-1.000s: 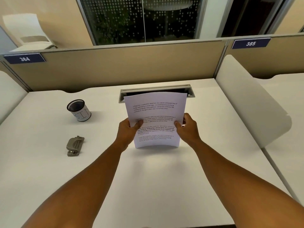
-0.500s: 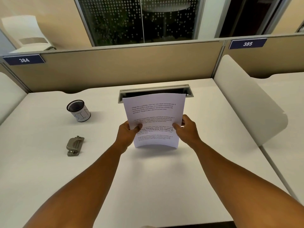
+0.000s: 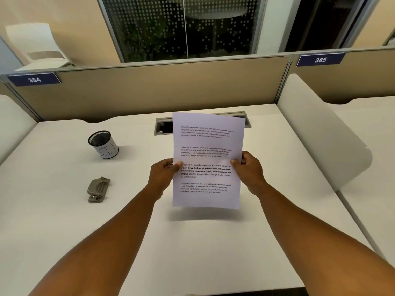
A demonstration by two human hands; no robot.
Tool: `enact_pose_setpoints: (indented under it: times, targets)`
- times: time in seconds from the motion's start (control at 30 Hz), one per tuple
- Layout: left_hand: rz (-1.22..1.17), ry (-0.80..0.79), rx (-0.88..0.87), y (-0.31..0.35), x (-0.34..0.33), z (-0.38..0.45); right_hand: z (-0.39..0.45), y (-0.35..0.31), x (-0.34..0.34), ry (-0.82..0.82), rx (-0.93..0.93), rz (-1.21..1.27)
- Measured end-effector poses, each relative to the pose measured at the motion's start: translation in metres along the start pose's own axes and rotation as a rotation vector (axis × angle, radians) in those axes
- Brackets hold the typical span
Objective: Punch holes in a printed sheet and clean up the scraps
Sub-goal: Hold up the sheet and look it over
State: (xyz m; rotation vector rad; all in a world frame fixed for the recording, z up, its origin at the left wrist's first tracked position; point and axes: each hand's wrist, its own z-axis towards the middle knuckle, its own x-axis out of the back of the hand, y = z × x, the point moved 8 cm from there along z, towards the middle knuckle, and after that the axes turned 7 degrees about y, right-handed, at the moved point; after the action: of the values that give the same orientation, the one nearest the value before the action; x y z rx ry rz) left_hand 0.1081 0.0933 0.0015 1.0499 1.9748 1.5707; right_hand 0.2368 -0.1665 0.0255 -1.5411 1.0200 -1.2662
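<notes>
A white printed sheet (image 3: pixel 207 142) with several paragraphs of text is held upright above the white desk (image 3: pixel 192 242), its lower edge off the surface. My left hand (image 3: pixel 163 177) pinches its left edge and my right hand (image 3: pixel 249 170) pinches its right edge, thumbs on the front. A grey metal hole punch (image 3: pixel 98 189) lies on the desk to the left, well apart from both hands. A black mesh cup (image 3: pixel 103 144) with a white label stands further back on the left.
A cable slot (image 3: pixel 163 127) is set in the desk behind the sheet. A beige partition (image 3: pixel 149 92) closes the back. A white curved divider (image 3: pixel 320 133) stands at the right, another at the far left (image 3: pixel 12 124).
The sheet has been raised and brought closer to me, its lower edge lifted higher off the desk. Both hands keep the same hold on its sides.
</notes>
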Motion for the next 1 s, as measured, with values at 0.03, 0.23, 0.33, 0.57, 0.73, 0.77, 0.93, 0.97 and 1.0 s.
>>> enact_pose_setpoints:
  times: [0.03, 0.23, 0.33, 0.57, 0.73, 0.77, 0.93, 0.97, 1.0]
  targets:
    - [-0.02, 0.002, 0.018, -0.002, 0.001, 0.0, 0.001, 0.001, 0.002, 0.012, -0.018, 0.025]
    - [-0.116, 0.05, 0.14, -0.012, 0.006, -0.003, 0.01, 0.014, 0.011, 0.092, -0.136, 0.192]
    - [-0.248, 0.061, 0.218, -0.017, 0.006, -0.005, 0.012, 0.022, 0.01, 0.119, -0.231, 0.287]
    - [-0.479, 0.051, 0.226, -0.014, -0.008, -0.008, 0.006, 0.03, -0.012, 0.022, -0.402, 0.576]
    - [-0.518, 0.032, 0.166, -0.005, -0.02, -0.009, 0.0, 0.027, -0.037, -0.108, -0.467, 0.644]
    - [-0.511, 0.041, 0.157, -0.004, -0.021, -0.009, -0.003, 0.026, -0.042, -0.134, -0.472, 0.643]
    - [-0.448, 0.104, 0.109, 0.001, -0.01, -0.003, -0.01, 0.03, -0.052, -0.217, -0.484, 0.607]
    - [-0.427, 0.104, 0.092, 0.004, -0.006, -0.002, -0.009, 0.031, -0.05, -0.218, -0.481, 0.599]
    - [-0.402, 0.107, 0.076, 0.006, -0.002, 0.0, -0.006, 0.033, -0.046, -0.205, -0.474, 0.598]
